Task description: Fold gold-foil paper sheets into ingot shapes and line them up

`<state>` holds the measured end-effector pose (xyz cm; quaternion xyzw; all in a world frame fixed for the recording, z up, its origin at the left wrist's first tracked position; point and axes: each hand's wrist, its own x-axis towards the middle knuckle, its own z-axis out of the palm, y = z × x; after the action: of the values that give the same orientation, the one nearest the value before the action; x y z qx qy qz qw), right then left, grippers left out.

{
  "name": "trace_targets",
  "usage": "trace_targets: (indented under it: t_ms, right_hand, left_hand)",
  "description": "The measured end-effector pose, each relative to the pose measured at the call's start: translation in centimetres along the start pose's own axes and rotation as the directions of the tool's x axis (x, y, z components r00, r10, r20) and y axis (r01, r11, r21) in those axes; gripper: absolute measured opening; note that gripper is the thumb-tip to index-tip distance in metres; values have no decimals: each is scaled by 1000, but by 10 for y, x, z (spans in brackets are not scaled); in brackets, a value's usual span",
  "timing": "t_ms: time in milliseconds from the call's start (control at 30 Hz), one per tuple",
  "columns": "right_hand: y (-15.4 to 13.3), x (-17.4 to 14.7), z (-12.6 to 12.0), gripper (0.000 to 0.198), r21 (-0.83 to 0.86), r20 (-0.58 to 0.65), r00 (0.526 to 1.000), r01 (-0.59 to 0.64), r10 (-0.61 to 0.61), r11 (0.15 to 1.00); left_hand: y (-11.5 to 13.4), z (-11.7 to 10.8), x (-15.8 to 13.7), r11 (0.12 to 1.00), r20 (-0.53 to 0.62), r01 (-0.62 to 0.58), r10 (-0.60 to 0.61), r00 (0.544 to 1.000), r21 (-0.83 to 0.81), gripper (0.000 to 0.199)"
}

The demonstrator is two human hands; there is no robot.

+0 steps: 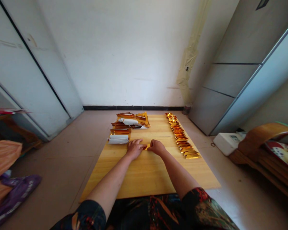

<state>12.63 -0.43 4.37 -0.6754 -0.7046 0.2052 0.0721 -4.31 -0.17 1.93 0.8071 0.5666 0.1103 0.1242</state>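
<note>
With right hand (157,147), apparently pinching gold foil piece (148,147); with left hand (134,149), touching opposite end, too hidden to tell grip. Located between hands, at tabletop (144,179). Best pressed evenly, without creasing.

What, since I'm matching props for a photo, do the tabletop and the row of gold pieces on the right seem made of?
Tabletop: wood or a wood-look board, pale yellow with a soft sheen; faint grain lines show. Gold pieces: probably metallic foil or foil-faced paper, very shiny; bright glints and creases suggest it.
</note>
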Motion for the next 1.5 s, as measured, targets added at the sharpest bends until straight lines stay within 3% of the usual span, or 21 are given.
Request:
trace_targets:
  t_ms: [167, 467, 1033, 1500]
  right_hand:
    - [-15, -4, -4, 37, -72, -1, 998, -70, 70, 995]
    - [-25, -2, -4, 47, -69, -1, 991, -136, 136, 988]
    - [3, 13, -5, 18, 22, 60, 991, -119, 118, 993]
    - [25, 7, -15, 18, 87, 60, 983, -177, 172, 980]
  left_hand:
    - [2, -1, -1, 999, 3, 31, -31, 1000, -7, 30]
    - [3, 0, 0, 998, -13, 56, -56, 998, -30, 28]
    - [-1, 3, 4, 998, 9, 44, -43, 999, -51, 28]
    - [-1, 1, 3, 998, 18, 31, -30, 999, -54, 29]
